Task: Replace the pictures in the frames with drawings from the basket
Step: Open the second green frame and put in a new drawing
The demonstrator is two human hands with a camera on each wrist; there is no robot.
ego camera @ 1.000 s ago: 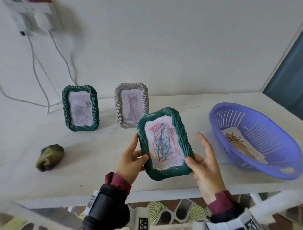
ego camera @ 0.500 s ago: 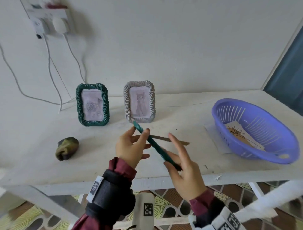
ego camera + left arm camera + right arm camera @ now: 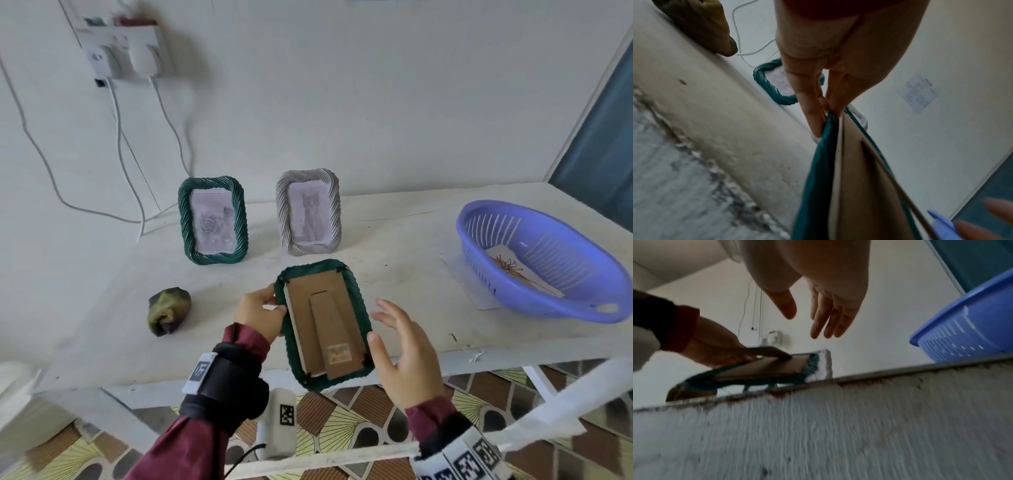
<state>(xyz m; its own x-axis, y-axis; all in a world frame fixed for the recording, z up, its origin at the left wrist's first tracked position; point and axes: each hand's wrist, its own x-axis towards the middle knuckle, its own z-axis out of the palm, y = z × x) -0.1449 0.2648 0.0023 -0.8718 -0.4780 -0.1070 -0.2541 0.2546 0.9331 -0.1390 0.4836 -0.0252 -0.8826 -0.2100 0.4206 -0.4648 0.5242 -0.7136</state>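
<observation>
Gripping the green rope-edged frame by its left edge, the left hand pinches it between thumb and fingers, cardboard back and folded stand facing up, above the bench's front edge. Beside the frame's right edge hovers the right hand, fingers spread and relaxed, holding nothing, just apart from the frame. Behind, near the back edge of the white bench, stand a second green frame with a rose print and a grey frame with a cat print. Over at the right end, the purple basket holds a drawing. A crumpled green cloth lies left. On the white wall, a socket strip trails cables.
</observation>
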